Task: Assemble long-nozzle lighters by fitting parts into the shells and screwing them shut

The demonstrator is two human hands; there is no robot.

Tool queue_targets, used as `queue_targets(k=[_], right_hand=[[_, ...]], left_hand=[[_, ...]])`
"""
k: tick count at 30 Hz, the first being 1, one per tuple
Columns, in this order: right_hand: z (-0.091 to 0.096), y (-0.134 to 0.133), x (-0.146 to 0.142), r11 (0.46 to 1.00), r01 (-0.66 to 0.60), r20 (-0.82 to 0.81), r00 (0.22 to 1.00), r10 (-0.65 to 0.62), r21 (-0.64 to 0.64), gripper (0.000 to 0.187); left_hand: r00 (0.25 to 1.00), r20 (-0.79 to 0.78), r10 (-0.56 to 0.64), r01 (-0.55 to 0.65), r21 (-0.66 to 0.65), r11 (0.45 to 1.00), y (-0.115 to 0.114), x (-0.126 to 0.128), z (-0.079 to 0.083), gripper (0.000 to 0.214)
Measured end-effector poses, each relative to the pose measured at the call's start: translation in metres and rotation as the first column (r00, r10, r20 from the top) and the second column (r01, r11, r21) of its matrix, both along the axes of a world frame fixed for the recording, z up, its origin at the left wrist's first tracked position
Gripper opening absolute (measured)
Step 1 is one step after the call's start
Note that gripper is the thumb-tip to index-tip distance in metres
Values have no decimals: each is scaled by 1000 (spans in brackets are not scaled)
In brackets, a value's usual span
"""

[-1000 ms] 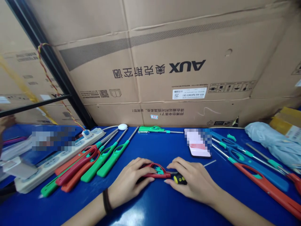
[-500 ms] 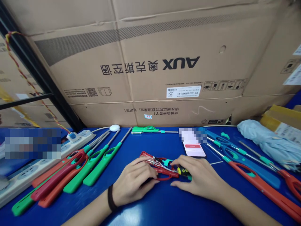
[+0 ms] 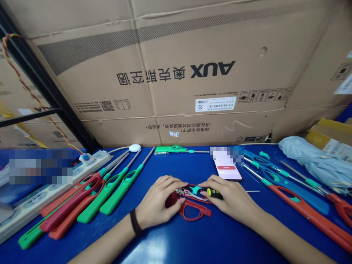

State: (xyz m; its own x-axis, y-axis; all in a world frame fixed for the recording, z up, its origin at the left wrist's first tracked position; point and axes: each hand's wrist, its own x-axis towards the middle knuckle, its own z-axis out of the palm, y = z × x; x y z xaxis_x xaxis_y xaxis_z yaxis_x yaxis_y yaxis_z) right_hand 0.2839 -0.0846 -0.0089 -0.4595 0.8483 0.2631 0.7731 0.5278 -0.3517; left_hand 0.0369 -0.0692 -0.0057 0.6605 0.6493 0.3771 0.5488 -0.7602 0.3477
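The red lighter lies on the blue table right between the two hands, its casing opened so that thin wires and a teal part show along its upper side. The left hand is clasped over the lighter's left end, fingers curled across the top and thumb against the near edge. The right hand touches the lighter's right end and grips a small screwdriver with a black and yellow handle, which points towards the exposed parts. Just behind the right hand lies a phone. To the left, well apart from the hands, green and red lighters lie in a slanted row beside a white power strip. More long lighters, red and blue, lie to the right. A large cardboard box stands along the back of the table.
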Motion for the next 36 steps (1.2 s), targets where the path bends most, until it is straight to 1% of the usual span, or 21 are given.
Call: queue_targets(k=[3,6,10,12,14,16,19,22,25,28,30,32,36], right_hand=[[6,-2,0,998,-69,6,998,69,2,17],[9,-3,3,995,-84,-6,996,84,47,16],[8,1,13,993,22,-70,997,-14,118,15],[6,3,15,982,98,-81,993,-86,161,19],[7,3,15,975,132,-87,989,-118,179,24],[9,0,14,985,101,-87,992,-89,142,24],[14,-5,11,999,-13,-68,998,16,45,21],[14,-10,8,995,-103,-66,992,104,14,24],[11,-15,1,985,-170,-87,981,172,32,26],[9,-21,-10,975,-209,-114,970,216,70,20],[10,-25,-15,969,-230,-131,962,240,87,16],[11,-27,-17,969,-235,-147,958,245,79,14],[8,-26,-14,982,-184,-190,964,187,34,13]], left_hand=[[1000,22,-20,21,-31,999,-5,3,1,28],[997,61,-48,50,-28,998,-7,4,1,24],[988,123,-94,96,-9,995,-5,2,-2,22],[982,155,-112,115,-13,993,-3,1,-3,22],[975,181,-126,131,-17,991,-2,1,-3,21],[970,203,-136,142,-15,990,-1,1,-4,20],[962,235,-138,148,-23,989,-1,1,-4,19],[953,264,-152,162,-17,987,-3,1,-4,19],[937,272,-218,203,85,976,-7,2,-1,18],[927,234,-292,244,213,946,-12,5,1,19],[922,220,-319,262,255,931,-15,7,2,21],[922,224,-316,260,245,934,-16,7,2,24],[950,211,-232,207,132,969,-13,5,2,30]])
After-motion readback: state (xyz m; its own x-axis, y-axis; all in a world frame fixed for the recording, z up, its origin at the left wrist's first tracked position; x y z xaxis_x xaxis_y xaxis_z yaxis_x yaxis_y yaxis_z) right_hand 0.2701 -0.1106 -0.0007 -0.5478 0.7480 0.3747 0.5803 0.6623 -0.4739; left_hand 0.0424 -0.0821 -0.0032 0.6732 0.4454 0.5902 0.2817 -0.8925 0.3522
